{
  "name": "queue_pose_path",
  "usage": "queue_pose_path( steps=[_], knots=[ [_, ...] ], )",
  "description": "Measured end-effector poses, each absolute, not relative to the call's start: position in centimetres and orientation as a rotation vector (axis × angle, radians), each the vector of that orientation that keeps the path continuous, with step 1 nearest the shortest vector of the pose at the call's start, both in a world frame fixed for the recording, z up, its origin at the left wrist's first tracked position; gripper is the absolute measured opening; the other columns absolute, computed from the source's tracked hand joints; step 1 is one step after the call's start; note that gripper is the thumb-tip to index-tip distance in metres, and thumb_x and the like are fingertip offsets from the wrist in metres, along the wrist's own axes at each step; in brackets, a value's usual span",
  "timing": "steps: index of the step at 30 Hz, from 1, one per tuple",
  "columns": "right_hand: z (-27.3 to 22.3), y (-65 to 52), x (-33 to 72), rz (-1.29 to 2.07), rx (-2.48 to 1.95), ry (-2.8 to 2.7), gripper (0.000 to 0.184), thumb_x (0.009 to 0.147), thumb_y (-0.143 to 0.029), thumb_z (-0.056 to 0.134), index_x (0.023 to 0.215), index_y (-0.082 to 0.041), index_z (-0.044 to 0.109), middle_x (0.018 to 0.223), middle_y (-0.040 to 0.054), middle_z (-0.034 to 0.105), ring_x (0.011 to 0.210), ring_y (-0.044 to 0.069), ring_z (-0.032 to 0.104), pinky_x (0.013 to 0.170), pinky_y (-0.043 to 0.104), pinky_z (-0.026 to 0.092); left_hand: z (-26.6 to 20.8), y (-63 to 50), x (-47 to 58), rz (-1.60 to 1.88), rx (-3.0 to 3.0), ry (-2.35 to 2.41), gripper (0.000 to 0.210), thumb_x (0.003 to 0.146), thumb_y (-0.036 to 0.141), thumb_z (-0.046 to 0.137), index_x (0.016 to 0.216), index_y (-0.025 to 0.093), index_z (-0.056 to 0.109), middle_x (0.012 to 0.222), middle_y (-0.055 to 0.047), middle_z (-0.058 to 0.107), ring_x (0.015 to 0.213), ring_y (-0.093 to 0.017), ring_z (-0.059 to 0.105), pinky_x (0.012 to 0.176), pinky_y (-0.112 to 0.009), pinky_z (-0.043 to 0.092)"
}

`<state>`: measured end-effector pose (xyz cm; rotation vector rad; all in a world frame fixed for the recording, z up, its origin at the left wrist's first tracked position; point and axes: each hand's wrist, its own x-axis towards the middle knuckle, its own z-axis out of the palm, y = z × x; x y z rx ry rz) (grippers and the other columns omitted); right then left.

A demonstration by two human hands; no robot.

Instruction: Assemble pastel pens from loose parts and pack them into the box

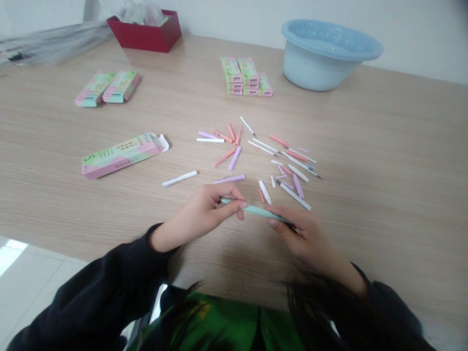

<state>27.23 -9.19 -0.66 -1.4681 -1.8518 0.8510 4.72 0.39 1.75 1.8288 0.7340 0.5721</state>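
Note:
Near the table's front edge, a mint-green pen [259, 210] lies sideways between my two hands. My left hand [208, 207] pinches it toward its left end, whose tip shows past the fingers. My right hand [302, 229] grips the other end, which the fingers partly hide. Just beyond my hands are loose pen parts: a white pen barrel [265, 192], a purple barrel [229, 179], pink barrels [224, 157] and thin white refills [265, 145]. A white pen [180, 178] lies to the left of them.
An open-ended pastel carton [122, 155] lies at left, with two more cartons [120, 87] behind it. Stacked small boxes [239, 77] stand at the back, between a red box [146, 37] and a light blue basin [318, 61]. Clear plastic bags [58, 44] lie at far left.

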Motion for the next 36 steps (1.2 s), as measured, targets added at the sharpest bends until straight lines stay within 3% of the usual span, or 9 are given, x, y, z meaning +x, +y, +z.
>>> queue_pose_path(
  steps=[5, 9, 11, 14, 18, 20, 23, 27, 36],
  knots=[
    [-0.4, -8.8, 27.4, 1.266, -1.383, -1.573, 0.027, 0.094, -0.039, 0.058, 0.101, -0.022, 0.077, 0.077, 0.0010, 0.069, 0.072, 0.018, 0.061, 0.066, 0.028, 0.047, 1.2, 0.2, 4.4, 0.654, 2.026, 0.624, 0.014, 0.094, 0.019, 0.062, 0.082, 0.017, 0.069, 0.075, 0.000, 0.070, 0.071, -0.013, 0.064, 0.069, -0.025, 0.048],
    [-0.4, -8.6, 27.4, 1.561, -1.381, -1.307, 0.036, 0.087, -0.051, 0.065, 0.094, -0.017, 0.077, 0.052, -0.0059, 0.039, 0.046, 0.010, 0.029, 0.044, 0.024, 0.021, 0.9, 0.2, 4.4, 0.698, 2.113, 0.557, 0.008, 0.093, 0.024, 0.065, 0.096, 0.018, 0.070, 0.086, -0.002, 0.074, 0.078, -0.015, 0.068, 0.075, -0.026, 0.051],
    [-0.5, -8.7, 27.4, 1.562, -1.375, -1.275, 0.038, 0.087, -0.054, 0.065, 0.094, -0.018, 0.076, 0.053, -0.0070, 0.032, 0.046, 0.009, 0.022, 0.044, 0.025, 0.015, 1.3, 0.4, 4.0, 0.715, 2.106, 0.554, 0.031, 0.092, 0.033, 0.068, 0.120, 0.020, 0.065, 0.105, -0.006, 0.075, 0.095, -0.020, 0.069, 0.086, -0.030, 0.052],
    [-0.9, -8.8, 27.6, 1.467, -1.358, -1.285, 0.039, 0.087, -0.057, 0.065, 0.095, -0.020, 0.075, 0.055, -0.0069, 0.030, 0.047, 0.009, 0.023, 0.043, 0.025, 0.015, 2.4, 1.4, 1.8, 0.896, 2.134, 0.794, 0.051, 0.098, 0.042, 0.055, 0.144, 0.021, 0.046, 0.123, -0.011, 0.069, 0.108, -0.024, 0.065, 0.093, -0.037, 0.051],
    [-1.2, -8.9, 28.2, 1.334, -1.412, -1.396, 0.039, 0.092, -0.056, 0.059, 0.101, -0.021, 0.073, 0.055, -0.0061, 0.035, 0.046, 0.010, 0.027, 0.041, 0.024, 0.018, 3.4, 4.7, -4.0, 1.095, 2.337, 1.491, 0.056, 0.093, 0.049, 0.059, 0.141, 0.023, 0.049, 0.133, -0.008, 0.060, 0.120, -0.029, 0.057, 0.104, -0.044, 0.043],
    [-1.0, -9.1, 28.5, 1.228, -1.468, -1.488, 0.036, 0.094, -0.051, 0.058, 0.108, -0.021, 0.071, 0.056, -0.0050, 0.044, 0.044, 0.010, 0.032, 0.040, 0.023, 0.023, 3.1, 6.6, -7.2, 0.949, 2.414, 1.823, 0.075, 0.086, 0.059, 0.064, 0.147, 0.022, 0.044, 0.141, -0.009, 0.053, 0.133, -0.038, 0.044, 0.113, -0.051, 0.031],
    [-0.1, -9.5, 29.2, 0.978, -1.586, -1.630, 0.031, 0.094, -0.044, 0.058, 0.118, -0.025, 0.066, 0.062, -0.0020, 0.063, 0.044, 0.013, 0.049, 0.040, 0.023, 0.036, 1.7, 8.6, -10.8, 0.542, 2.389, 2.124, 0.088, 0.082, 0.065, 0.063, 0.151, 0.014, 0.039, 0.149, -0.023, 0.043, 0.133, -0.049, 0.040, 0.107, -0.060, 0.032],
    [2.6, -9.2, 31.3, 0.574, -1.656, -1.882, 0.018, 0.088, -0.039, 0.067, 0.106, -0.035, 0.071, 0.089, 0.0049, 0.078, 0.069, 0.025, 0.073, 0.046, 0.028, 0.053, -0.5, 10.0, -12.4, 0.198, 2.373, 2.101, 0.088, 0.082, 0.071, 0.057, 0.149, 0.017, 0.040, 0.147, -0.025, 0.046, 0.131, -0.049, 0.041, 0.102, -0.059, 0.034],
    [7.4, -7.8, 29.1, 0.517, -1.714, -1.840, 0.019, 0.083, -0.057, 0.068, 0.088, -0.041, 0.076, 0.056, 0.0020, 0.065, 0.046, 0.022, 0.059, 0.042, 0.033, 0.046, -1.2, 12.0, -12.9, 0.209, 2.362, 1.998, 0.069, 0.081, 0.067, 0.060, 0.129, 0.017, 0.060, 0.128, -0.020, 0.061, 0.116, -0.040, 0.057, 0.102, -0.052, 0.034]
  ],
)
